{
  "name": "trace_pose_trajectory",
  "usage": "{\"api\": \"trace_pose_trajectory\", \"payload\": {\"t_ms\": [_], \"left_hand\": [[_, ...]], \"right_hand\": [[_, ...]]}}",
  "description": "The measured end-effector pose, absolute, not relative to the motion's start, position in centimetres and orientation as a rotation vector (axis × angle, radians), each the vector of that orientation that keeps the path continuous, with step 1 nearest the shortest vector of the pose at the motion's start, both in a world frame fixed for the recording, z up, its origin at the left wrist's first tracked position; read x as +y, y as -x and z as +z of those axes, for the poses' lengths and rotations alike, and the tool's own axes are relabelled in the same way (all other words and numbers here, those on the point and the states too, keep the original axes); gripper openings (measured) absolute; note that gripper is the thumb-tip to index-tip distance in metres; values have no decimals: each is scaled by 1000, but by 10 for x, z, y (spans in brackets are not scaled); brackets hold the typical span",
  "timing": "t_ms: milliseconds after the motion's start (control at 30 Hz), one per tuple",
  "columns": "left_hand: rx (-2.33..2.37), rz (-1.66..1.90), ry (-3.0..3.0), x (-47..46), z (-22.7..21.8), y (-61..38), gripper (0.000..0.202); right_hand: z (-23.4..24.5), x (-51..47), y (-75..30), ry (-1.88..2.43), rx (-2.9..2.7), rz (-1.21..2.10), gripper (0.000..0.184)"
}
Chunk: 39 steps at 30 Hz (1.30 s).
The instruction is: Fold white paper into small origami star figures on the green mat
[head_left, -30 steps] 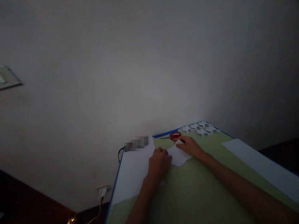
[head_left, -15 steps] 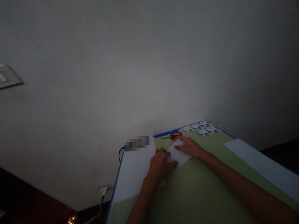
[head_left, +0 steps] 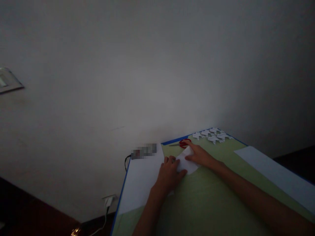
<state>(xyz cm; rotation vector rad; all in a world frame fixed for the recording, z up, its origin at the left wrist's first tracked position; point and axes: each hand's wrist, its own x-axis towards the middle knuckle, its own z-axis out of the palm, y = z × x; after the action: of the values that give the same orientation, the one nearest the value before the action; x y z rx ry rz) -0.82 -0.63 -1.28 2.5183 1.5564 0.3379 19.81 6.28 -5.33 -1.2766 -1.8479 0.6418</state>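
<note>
In the head view, red-handled metal scissors (head_left: 180, 143) lie just beyond the folded white paper sheet (head_left: 189, 165) on the pale green tabletop (head_left: 206, 200); small white folded-paper figures (head_left: 213, 140) cluster at the far corner. The left hand (head_left: 169, 175) lies palm down, thumb spread, over the sheet's left side. The right hand (head_left: 201, 154) parts thumb and forefinger around its upper corner; whether it pinches, I cannot tell.

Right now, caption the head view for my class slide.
Left hand and right hand on white paper, scissors and folded paper shapes beyond.
</note>
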Motion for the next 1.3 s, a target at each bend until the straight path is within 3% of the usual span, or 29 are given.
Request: {"api": "trace_pose_trajectory", "payload": {"t_ms": [133, 300, 367, 567, 767, 1100, 1300], "left_hand": [[1558, 494, -2412, -2, -18, 9, 47], [1479, 927, -1933, 9, -23, 10, 67], [1373, 1122, -1726, 14, -23, 11, 71], [1150, 1240, -1513, 21, -18, 13, 35], [1090, 1327, -1484, 18, -14, 8, 35], [1202, 1267, -1499, 13, -14, 3, 49], [1187, 1296, -1383, 9, -8, 2, 48]], "right_hand": [[-45, 60, -196, 1216, -1820, 667, 85], [-33, 60, -196, 1020, -1679, 838, 70], [-26, 57, -196, 980, -1583, 958, 77], [-15, 47, -197, 835, -1389, 1260, 99], [-20, 52, -199, 900, -1472, 1186, 50], [-14, 47, -194, 809, -1721, 721, 19], [-5, 41, -193, 895, -1695, 841, 28]]}}
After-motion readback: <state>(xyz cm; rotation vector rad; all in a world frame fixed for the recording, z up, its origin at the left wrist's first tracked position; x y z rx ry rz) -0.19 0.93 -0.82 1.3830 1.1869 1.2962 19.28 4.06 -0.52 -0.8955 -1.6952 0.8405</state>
